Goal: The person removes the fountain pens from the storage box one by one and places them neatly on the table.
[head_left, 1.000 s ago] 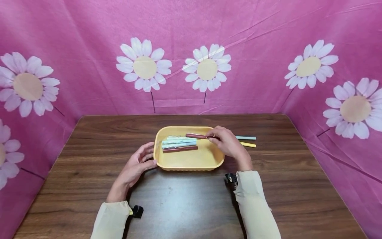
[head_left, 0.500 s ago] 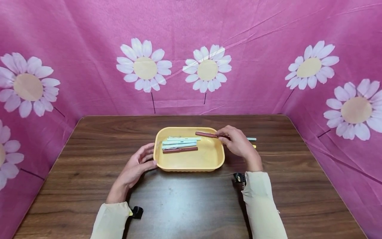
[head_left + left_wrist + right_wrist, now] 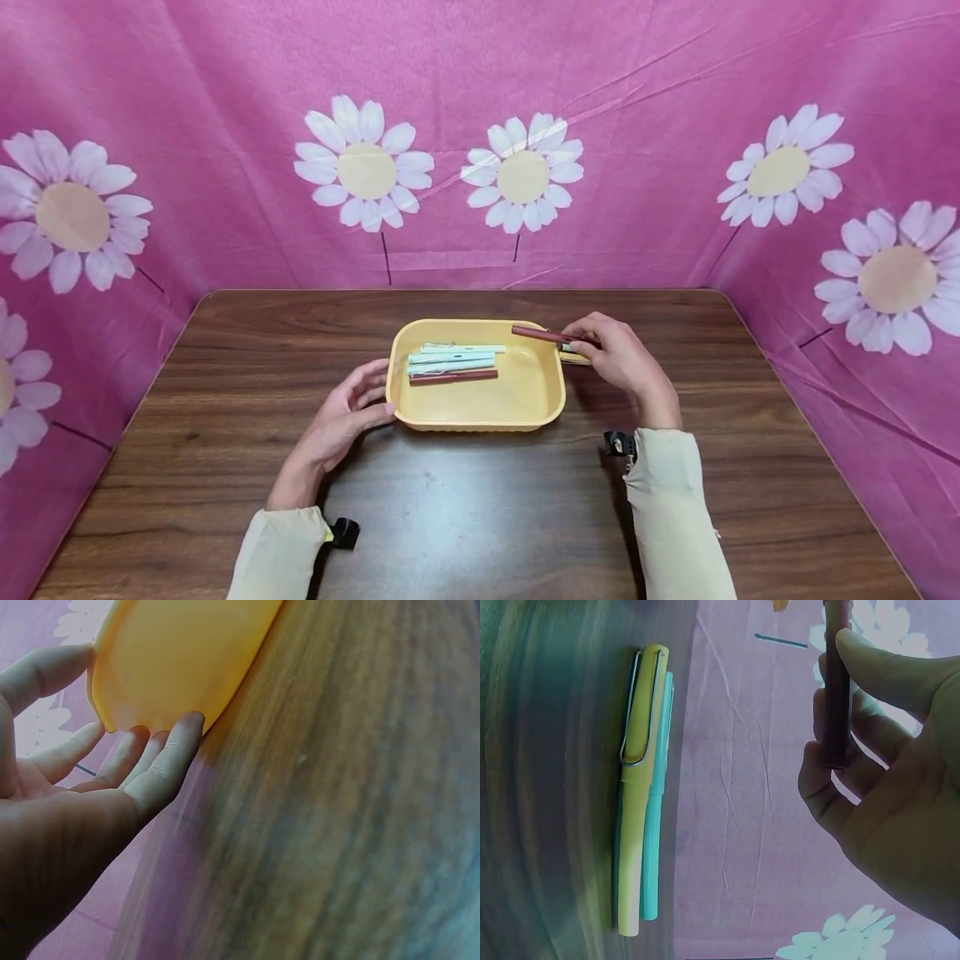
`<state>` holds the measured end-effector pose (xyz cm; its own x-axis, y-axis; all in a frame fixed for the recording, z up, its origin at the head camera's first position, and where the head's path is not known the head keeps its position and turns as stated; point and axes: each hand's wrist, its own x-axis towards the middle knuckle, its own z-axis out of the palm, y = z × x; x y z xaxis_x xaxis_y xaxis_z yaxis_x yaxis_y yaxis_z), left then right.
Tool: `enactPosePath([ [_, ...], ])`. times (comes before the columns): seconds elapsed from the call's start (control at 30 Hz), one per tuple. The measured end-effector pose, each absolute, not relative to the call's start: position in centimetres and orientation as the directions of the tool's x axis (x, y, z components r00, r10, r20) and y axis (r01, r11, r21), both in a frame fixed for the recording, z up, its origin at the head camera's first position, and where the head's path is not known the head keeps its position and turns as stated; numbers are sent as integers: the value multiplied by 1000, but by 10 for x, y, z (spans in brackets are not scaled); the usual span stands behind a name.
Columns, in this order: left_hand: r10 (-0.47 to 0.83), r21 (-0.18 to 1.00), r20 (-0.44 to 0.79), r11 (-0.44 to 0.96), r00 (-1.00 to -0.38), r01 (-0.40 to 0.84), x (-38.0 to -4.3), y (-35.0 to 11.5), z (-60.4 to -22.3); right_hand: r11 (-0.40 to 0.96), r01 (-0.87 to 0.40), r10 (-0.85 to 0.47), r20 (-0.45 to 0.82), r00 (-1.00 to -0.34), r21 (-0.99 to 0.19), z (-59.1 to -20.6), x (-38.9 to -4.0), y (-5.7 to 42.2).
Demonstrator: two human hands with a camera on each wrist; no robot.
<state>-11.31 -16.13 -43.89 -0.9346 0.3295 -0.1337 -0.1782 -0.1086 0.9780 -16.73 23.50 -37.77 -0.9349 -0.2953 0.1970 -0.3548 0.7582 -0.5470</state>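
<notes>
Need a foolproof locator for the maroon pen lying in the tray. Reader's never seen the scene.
On the wood-grain table, find the yellow tray. The maroon pen lies inside it, in the row of pens, nearest the person. Its row neighbours are pale pens; the only other maroon one, the held pen, is in the right hand.

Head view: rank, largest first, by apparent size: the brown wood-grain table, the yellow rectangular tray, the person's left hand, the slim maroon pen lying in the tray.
1. Brown wood-grain table
2. Yellow rectangular tray
3. Left hand
4. Slim maroon pen
</notes>
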Motion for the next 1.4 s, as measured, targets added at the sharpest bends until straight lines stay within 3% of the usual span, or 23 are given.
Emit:
enactPosePath([
  [1.4,334,978,-129,-112,-934,-175,-113,-162,-439,824,-307,-259,165,-952,-476,-393,-160,279],
])
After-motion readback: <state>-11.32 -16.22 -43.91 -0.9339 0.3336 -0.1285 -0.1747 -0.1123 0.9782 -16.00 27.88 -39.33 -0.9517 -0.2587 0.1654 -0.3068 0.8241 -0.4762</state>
